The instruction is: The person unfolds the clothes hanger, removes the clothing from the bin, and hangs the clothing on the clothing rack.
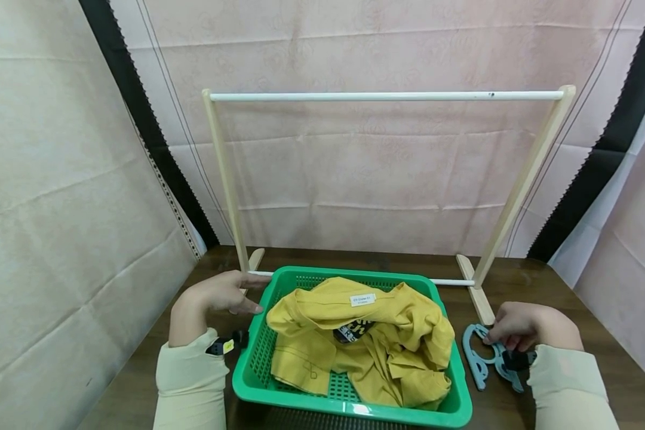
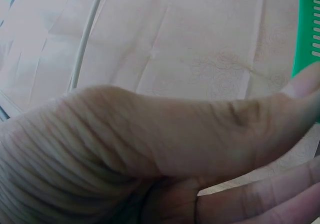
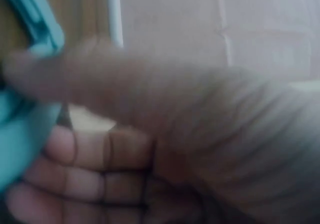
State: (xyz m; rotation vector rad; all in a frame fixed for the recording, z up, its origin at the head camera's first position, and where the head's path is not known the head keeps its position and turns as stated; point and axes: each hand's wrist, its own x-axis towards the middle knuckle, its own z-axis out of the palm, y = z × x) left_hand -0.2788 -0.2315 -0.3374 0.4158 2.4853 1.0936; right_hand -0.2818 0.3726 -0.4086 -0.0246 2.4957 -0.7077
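We see pale cloth (image 1: pixel 387 179) hanging as walls behind our green basket and on both sides of it, with dark strips (image 1: pixel 150 125) running down it to the left and right. Beneath the basket lies a brown wooden table (image 1: pixel 145 370). Behind the basket stands a rack (image 1: pixel 387 96) with a white top bar and pale wooden uprights; its lower bar runs behind the basket's far rim, and its feet show past both far corners. The green basket (image 1: pixel 250 364) itself has perforated walls and holds a crumpled yellow garment (image 1: pixel 371 358), which rises above the far rim.

Our pale sleeves (image 1: pixel 190 385) reach in on either side of the basket. Left of it, our left hand (image 1: pixel 215 298) has its fingers loosely extended and grasps nothing; the thumb tip meets the basket's left rim, though we cannot tell whether the other fingers touch it too. Right of the basket, our right hand (image 1: pixel 529 325) pinches a blue hanger (image 1: pixel 478 367) between thumb and curled fingers. That hanger is low over the table just beside the basket's right rim, its two arms pointing towards us. Inside the basket, on the garment, we find a dark printed patch (image 1: pixel 353 331) and a small white label (image 1: pixel 362 300).
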